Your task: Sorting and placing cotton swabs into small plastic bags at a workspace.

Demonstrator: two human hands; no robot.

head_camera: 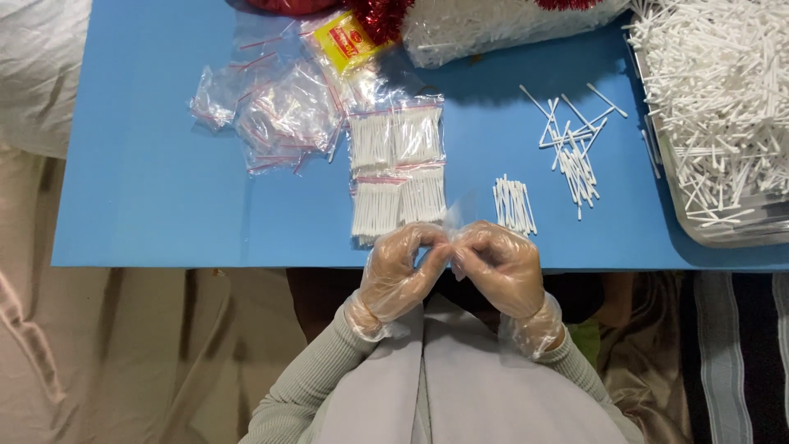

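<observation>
1. The blue table (148, 189) runs across the view; its near edge sits just above my lap.
2. Far left on the table lies a loose heap of empty clear bags (271, 115) with red seal strips, overlapping one another.
3. Just behind that heap, toward the far edge, lies a yellow packet (345, 41) with a red mark on it, next to a strand of red tinsel (380, 16).
4. Right of the empty bags lie four filled bags of swabs (398, 168), set two by two and touching; the near pair reaches close to my fingers.
5. My left hand (399, 267), in a thin clear glove, is curled at the table's near edge. Its thumb and forefinger are pinched narrow on a small clear bag (454, 220).
6. That small clear bag sits between my two hands, rising just above the fingertips; it is hard to make out against the blue, and I cannot tell whether it holds anything.
7. My right hand (501, 263), also gloved, is curled the same way, fingertips pinched on the bag's other side and touching the left hand's.
8. Just beyond my right hand lies a small bundle of swabs (514, 204), laid side by side.
9. Further right, a loose scatter of swabs (574, 148) lies crisscrossed.
10. At the far right stands a tray (699, 230) heaped with swabs.
11. A large clear sack of swabs (493, 25) lies along the far edge.
</observation>
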